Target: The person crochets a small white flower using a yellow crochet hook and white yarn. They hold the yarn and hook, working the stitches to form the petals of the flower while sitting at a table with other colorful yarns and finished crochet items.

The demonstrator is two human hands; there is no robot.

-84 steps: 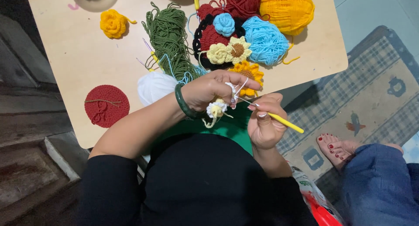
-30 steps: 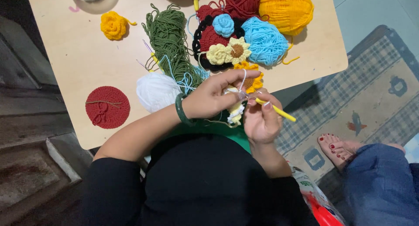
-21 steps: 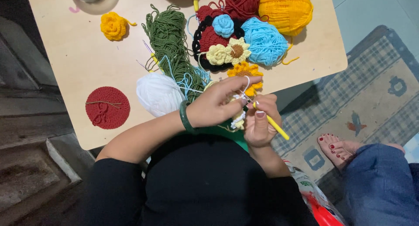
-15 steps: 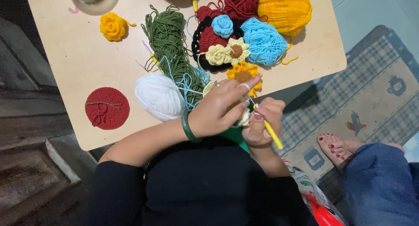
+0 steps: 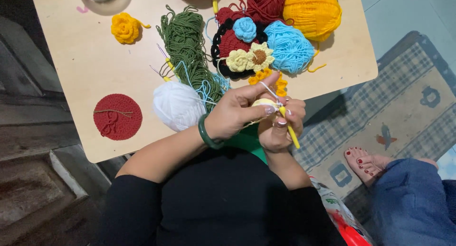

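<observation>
My left hand [image 5: 235, 114] pinching a small cream crochet piece [image 5: 262, 103] at frame centre, my right hand [image 5: 280, 128] closed around a yellow crochet hook [image 5: 290, 133] just right of it, white yarn ball [image 5: 176, 105] left on the counter [image 5: 80, 65], red crochet disc [image 5: 117, 116] further left.

Single head-worn camera looks steeply down, close over the lap; table [image 5: 85, 70] fills ten to two o'clock.
</observation>
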